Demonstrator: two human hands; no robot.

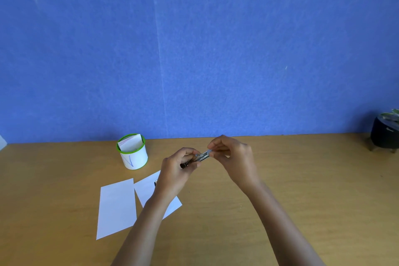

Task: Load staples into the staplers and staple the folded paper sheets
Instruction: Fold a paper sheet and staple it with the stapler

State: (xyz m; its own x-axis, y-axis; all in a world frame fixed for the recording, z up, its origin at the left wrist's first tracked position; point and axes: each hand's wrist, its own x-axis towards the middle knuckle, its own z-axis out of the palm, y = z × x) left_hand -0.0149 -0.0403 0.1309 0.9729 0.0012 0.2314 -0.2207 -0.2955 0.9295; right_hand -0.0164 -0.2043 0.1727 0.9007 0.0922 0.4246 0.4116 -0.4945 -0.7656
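Left hand (174, 170) is gripping the small stapler (200, 157) above the tabletop (302, 179), long axis running lower-left to upper-right. Right hand (233, 155) is pinching what looks like a staple strip (209, 152) at the stapler's right end, touching it. The feed should probably run leftward along that axis.

Small metallic stapler (201, 156) held mid-air; two white sheets (117, 207) lie flat.

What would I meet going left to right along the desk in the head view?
The leftmost folded sheet → left hand → stapler → right hand → black plant pot.
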